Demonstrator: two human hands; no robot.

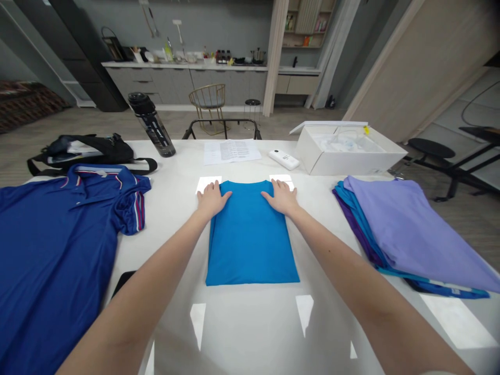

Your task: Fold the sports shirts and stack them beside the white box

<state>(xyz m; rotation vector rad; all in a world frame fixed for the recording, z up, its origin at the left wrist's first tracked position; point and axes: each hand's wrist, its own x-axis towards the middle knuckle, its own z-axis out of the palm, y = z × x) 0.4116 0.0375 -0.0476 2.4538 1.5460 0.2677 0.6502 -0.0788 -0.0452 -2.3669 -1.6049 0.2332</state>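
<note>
A bright blue shirt (252, 234), folded into a neat block, lies flat on the white table in front of me. My left hand (212, 199) rests on its far left corner, thumb spread inward over the cloth and fingers stretched toward the far edge. Mirroring it, my right hand (282, 198) lies on the far right corner with its thumb apart from the fingers. Both palms face down, and part of the cloth's far corners is hidden under them.
Left of me lies a spread dark blue polo shirt (66, 224), with a black bag (86, 151) and a bottle (152, 125) behind. Papers (232, 152), a white device (284, 159) and an open white box (347, 160) line the far side. Folded clothes (410, 224) are stacked right.
</note>
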